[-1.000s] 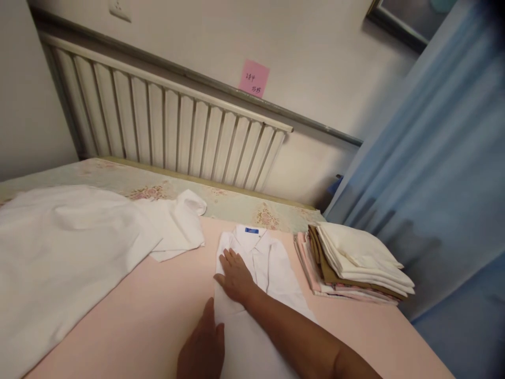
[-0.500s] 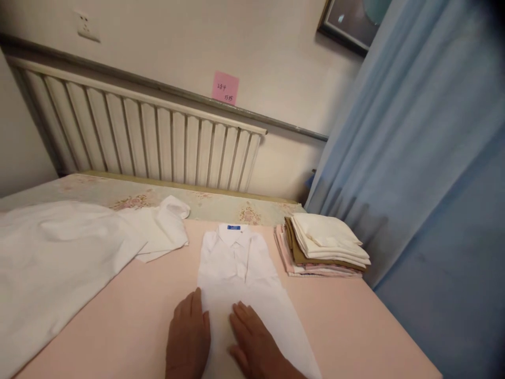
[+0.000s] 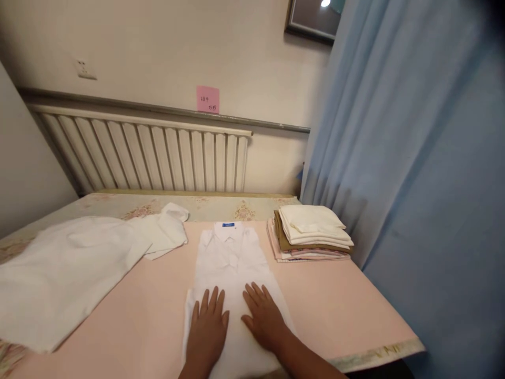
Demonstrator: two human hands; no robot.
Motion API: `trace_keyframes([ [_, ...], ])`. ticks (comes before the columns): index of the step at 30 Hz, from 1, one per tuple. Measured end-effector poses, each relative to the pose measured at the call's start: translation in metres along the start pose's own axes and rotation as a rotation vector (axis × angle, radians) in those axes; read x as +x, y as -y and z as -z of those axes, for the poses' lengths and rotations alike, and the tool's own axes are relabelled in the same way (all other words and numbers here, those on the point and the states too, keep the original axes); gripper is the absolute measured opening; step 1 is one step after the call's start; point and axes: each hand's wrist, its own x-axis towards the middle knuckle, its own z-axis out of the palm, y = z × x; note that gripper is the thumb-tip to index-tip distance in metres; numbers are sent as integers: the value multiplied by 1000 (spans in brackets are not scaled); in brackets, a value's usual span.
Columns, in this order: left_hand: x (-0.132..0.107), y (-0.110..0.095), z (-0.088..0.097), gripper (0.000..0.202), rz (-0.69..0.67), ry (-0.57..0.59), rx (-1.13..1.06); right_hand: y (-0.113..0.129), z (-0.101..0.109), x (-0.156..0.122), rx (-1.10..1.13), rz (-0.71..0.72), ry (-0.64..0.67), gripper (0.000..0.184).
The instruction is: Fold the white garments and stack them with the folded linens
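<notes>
A white shirt (image 3: 232, 258) lies in a long narrow shape on the pink cloth (image 3: 331, 300), collar pointing away from me and a blue label at the neck. My left hand (image 3: 209, 326) rests flat on its left part, fingers spread. On the right part lies my right hand (image 3: 263, 316), palm down with fingers spread as well. Neither hand grips anything. The lower end of the shirt is partly hidden by my hands and cut off by the bottom edge of the view.
To the left a second white garment (image 3: 79, 263) lies loosely spread. A stack of folded cloths (image 3: 313, 231), white on top, stands at the right. Behind are a radiator (image 3: 169, 152) and a wall with a pink note (image 3: 208, 99). A blue curtain (image 3: 379, 131) hangs at the right.
My hands have moved forward over the shirt and their fingers have spread. The left hand has come from the shirt's left edge onto it. The view has tilted and shifted.
</notes>
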Motion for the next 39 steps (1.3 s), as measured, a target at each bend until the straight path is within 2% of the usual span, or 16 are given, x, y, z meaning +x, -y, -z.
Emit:
trace_keyframes([
  [5,-2,-2,1,55,79,-7,29,-21,-1,-14,-50,-108,-82,55],
  [10,-4,-2,0,57,120,-33,40,-38,3,-38,-55,-193,-119,51],
  [13,-4,-3,1,55,120,-50,42,-45,8,-53,-43,-231,-69,50],
  [16,-5,-5,4,54,116,-59,41,-43,14,-55,-16,-275,-14,52],
  [19,-5,-7,7,54,115,-62,45,-33,16,-41,17,-235,-57,55],
  [23,-4,-7,11,54,111,-40,62,-26,6,-7,35,-137,-95,57],
  [29,-3,-3,5,53,123,-27,87,-49,-14,37,-7,-222,-101,57],
  [35,-4,1,-5,53,115,-46,106,-67,-23,64,-17,-246,-108,60],
  [39,-3,0,-3,54,126,-2,114,-76,-29,78,-26,-245,-148,59],
])
